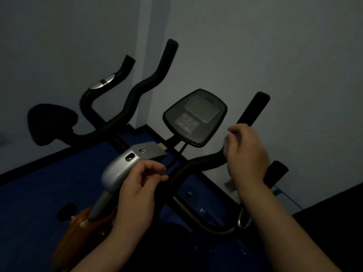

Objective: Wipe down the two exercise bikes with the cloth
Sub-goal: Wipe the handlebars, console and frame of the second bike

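Observation:
The near exercise bike has black handlebars (200, 161), a console with a grey screen (196, 116) and a silver stem (125, 165) on an orange frame (78, 232). My right hand (247, 154) is closed around a grey cloth (225, 146), pressing it on the right handlebar grip; a cloth end (230, 185) hangs below. My left hand (141, 185) rests by the silver stem, fingers loosely curled, holding nothing. The second bike's handlebars (137, 89) and black console back (51, 122) stand behind on the left.
A pale wall (275, 55) and a corner pillar stand close behind both bikes. Blue floor mat (59, 183) lies underneath. The room is dim. A black adjustment knob (65, 212) sticks out at the left of the orange frame.

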A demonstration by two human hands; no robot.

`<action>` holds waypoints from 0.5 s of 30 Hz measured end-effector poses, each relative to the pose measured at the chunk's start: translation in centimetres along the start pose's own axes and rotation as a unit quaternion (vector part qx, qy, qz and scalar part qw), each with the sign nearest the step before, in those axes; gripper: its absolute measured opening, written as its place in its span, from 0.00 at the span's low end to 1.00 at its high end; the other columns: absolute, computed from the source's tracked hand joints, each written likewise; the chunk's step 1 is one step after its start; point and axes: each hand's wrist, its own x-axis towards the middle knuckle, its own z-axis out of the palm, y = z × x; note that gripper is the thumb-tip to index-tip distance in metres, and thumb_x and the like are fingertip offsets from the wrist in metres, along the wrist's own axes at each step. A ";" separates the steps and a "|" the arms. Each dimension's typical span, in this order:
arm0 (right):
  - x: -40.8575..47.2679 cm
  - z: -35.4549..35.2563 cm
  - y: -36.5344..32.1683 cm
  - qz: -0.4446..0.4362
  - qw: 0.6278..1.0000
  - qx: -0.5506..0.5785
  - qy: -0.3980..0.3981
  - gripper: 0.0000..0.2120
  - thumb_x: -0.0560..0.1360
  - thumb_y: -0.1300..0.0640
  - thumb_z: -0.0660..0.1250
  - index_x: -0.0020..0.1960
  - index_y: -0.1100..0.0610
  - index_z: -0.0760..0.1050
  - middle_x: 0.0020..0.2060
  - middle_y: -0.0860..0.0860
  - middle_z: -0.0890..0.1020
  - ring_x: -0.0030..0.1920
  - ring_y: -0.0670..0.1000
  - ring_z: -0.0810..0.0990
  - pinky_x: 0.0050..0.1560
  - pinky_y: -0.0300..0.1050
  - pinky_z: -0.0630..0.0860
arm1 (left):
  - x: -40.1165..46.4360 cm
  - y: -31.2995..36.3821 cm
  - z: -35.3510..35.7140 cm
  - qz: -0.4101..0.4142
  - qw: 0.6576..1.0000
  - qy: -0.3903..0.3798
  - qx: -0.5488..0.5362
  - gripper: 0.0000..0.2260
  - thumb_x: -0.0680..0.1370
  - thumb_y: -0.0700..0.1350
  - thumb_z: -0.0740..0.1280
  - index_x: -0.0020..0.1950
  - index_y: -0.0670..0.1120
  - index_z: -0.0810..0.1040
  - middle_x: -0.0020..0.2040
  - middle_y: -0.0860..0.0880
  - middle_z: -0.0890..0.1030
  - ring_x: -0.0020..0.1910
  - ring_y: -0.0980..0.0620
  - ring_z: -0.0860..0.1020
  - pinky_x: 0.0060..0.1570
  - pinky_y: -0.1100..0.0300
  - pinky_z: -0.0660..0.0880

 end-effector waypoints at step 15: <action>-2.6 2.0 -3.1 -0.106 0.990 0.015 -0.090 0.05 0.78 0.55 0.63 0.51 0.51 0.77 0.45 0.49 0.81 0.46 0.51 0.78 0.39 0.44 0.72 | -1.1 -0.1 -0.7 0.001 0.993 0.114 0.026 0.14 0.77 0.32 0.61 0.42 0.51 0.77 0.39 0.54 0.81 0.36 0.58 0.79 0.35 0.65 0.77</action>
